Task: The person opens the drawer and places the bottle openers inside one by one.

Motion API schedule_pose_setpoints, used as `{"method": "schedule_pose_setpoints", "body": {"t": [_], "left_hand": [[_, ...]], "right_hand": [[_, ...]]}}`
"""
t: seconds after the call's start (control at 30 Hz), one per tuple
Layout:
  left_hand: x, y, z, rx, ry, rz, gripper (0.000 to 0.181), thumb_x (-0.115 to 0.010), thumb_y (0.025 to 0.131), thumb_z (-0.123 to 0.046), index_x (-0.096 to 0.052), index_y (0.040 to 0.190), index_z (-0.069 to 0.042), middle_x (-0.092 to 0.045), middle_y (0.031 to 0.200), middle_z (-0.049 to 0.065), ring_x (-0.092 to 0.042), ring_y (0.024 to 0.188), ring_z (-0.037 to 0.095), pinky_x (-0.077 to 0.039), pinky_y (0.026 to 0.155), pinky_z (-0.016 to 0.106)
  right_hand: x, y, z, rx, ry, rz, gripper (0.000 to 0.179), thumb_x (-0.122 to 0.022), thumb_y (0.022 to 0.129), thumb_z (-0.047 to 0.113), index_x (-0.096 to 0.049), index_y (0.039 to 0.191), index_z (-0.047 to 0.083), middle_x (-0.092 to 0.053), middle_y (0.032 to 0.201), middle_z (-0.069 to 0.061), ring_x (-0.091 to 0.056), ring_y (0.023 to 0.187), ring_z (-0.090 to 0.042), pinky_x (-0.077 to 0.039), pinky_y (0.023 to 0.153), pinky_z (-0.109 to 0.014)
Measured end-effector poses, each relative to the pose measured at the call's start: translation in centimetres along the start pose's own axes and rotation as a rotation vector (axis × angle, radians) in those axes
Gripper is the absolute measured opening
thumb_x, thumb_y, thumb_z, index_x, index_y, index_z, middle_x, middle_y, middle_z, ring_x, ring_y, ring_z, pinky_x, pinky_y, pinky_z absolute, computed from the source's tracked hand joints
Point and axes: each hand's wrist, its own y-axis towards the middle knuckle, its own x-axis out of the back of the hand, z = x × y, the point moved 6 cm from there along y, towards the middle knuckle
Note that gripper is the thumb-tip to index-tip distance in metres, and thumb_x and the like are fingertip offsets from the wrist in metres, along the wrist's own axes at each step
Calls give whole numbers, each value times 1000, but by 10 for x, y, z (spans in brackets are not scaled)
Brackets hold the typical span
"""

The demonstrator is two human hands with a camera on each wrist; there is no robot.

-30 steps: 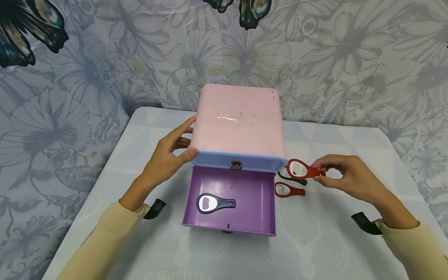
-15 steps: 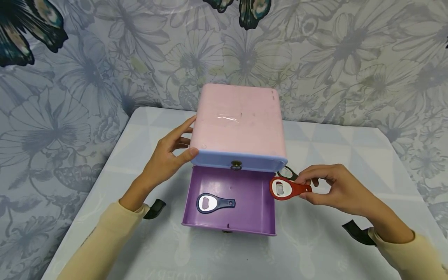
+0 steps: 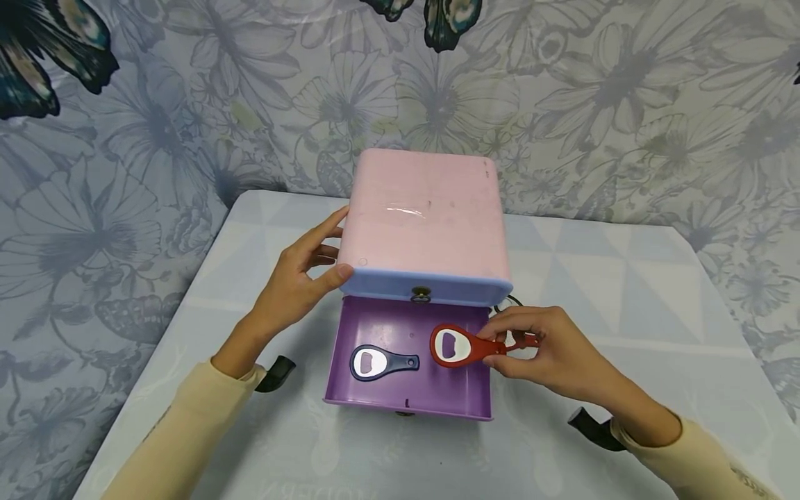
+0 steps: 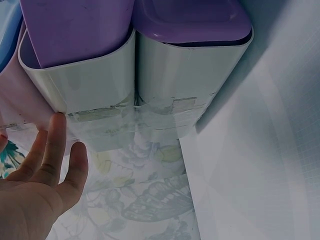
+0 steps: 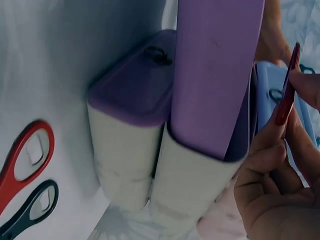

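Red bottle opener (image 3: 471,347) is pinched in right grip (image 3: 551,353), left grip (image 3: 296,279) spread against box (image 3: 428,215)

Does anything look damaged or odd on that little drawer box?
Mild wear, perhaps: the pink top has small dark marks near its far right corner and a shiny streak, maybe tape or glare, on an otherwise plain surface. Nothing looks spilled.

The red opener (image 3: 475,349) looks glossy, the purple drawer (image 3: 431,390) smooth shiny plastic, the sleeves (image 3: 187,423) matt cloth.
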Motion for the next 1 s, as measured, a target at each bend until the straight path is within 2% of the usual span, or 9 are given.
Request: {"method": "schedule_pose_setpoints", "body": {"t": [0.13, 0.27, 0.47, 0.7, 1.0], "left_hand": [[-1, 0, 1, 1, -5, -2, 70, -67, 94, -48, -34, 155, -42, -54, 141, 7, -66, 107, 23, -49, 102, 46], [-2, 0, 1, -1, -1, 2, 69, -66, 95, -47, -33, 155, -42, -54, 141, 6, -66, 108, 22, -49, 102, 45], [-2, 2, 1, -5, 1, 2, 69, -66, 94, -47, -33, 155, -42, -54, 140, 7, -66, 107, 23, -49, 102, 46], [-3, 3, 1, -3, -1, -1, 69, -67, 94, -47, -34, 155, -42, -54, 140, 7, -66, 107, 24, -49, 102, 47], [-4, 6, -1, -15, 2, 0, 70, -66, 94, -48, -33, 155, -41, -55, 140, 7, -66, 106, 22, -50, 101, 41]], "right_hand": [[-10, 7, 2, 9, -29, -14, 31, -86, 79, 11, -74, 99, 32, -70, 95, 18, -56, 77, -5, -46, 56, -22], [-18, 12, 4, 22, -72, -62, 27, -86, 79, 12, -76, 99, 27, -71, 95, 16, -57, 76, -4, -46, 57, -22], [-29, 12, 2, -27, -135, -114, 27, -86, 79, 12, -77, 102, 23, -72, 96, 12, -61, 81, -4, -49, 59, -25], [-38, 16, 4, -48, -321, -128, 25, -86, 78, 15, -79, 101, 17, -74, 100, 5, -68, 97, -11, -57, 79, -34], [-41, 23, 5, -77, -492, -114, 22, -85, 77, 16, -79, 98, 12, -74, 100, 0, -67, 98, -18, -55, 84, -38]]}}
